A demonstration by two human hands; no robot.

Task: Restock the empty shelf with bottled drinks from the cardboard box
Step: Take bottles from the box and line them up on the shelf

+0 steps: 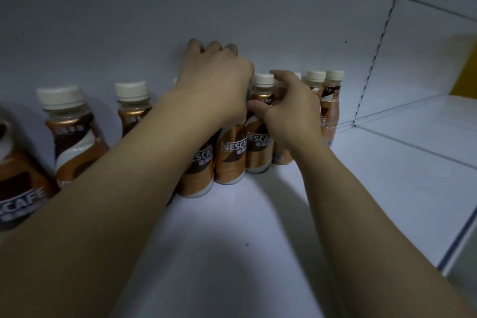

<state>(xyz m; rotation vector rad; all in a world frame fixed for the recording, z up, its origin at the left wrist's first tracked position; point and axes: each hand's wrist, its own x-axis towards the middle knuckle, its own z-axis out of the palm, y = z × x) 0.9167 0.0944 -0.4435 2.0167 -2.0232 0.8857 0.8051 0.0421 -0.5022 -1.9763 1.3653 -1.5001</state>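
Bottles point(254, 126) of Nescafé coffee drink, brown and copper labels with cream caps, stand upright in a row along the back of a white shelf point(232, 227), against its white back panel point(129, 8). Both bare forearms of a person reach in from the bottom edge toward the middle of the row.

Left hand point(214, 85) lies palm down over the tops of the bottles in the middle cluster, fingers curled over their caps and reaching the back panel. Whether it grips one of them or only rests on them cannot be told, because the hand hides the caps under it.

Right hand point(291, 106) is just beside it, thumb and fingers closed around the neck of a bottle whose cap shows above the fingers. More bottles stand close behind and to the right of that one, tightly packed.

To the left, three bottles stand apart from the cluster, with gaps between them; the nearest is cut off by the left edge.

Right of the row, a perforated metal upright point(374, 59) divides the shelving, and the next bay holds a yellow shape point(464, 72) at the far edge.
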